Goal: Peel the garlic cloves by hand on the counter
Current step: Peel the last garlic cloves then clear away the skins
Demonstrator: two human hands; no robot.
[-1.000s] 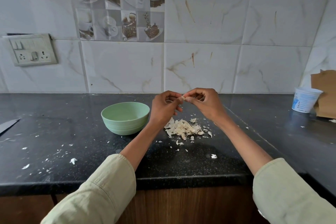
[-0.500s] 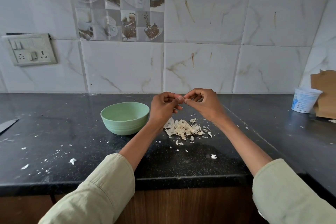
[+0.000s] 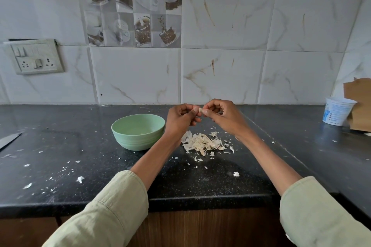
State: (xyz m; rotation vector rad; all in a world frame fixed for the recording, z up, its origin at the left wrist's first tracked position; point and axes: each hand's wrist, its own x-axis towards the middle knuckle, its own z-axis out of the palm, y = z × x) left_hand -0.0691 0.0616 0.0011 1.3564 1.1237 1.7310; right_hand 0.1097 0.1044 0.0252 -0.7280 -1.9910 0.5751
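Note:
A small pale garlic clove (image 3: pixel 200 109) is pinched between the fingertips of both hands, held above the black counter (image 3: pixel 80 146). My left hand (image 3: pixel 180 119) grips it from the left with curled fingers, and my right hand (image 3: pixel 222 115) pinches its other end. Most of the clove is hidden by the fingers. Below the hands lies a heap of papery garlic skins (image 3: pixel 202 142). A pale green bowl (image 3: pixel 138 131) stands just left of my left wrist; only a pale speck shows inside it.
A knife blade (image 3: pixel 9 140) lies at the far left edge. A white plastic tub (image 3: pixel 336 110) and brown cardboard (image 3: pixel 359 104) stand at the back right. Skin flakes are scattered over the counter's left and front. The counter turns a corner on the right.
The fingertips have parted slightly at the clove, so a bit more of it shows. Both hands stay in the same place above the skins.

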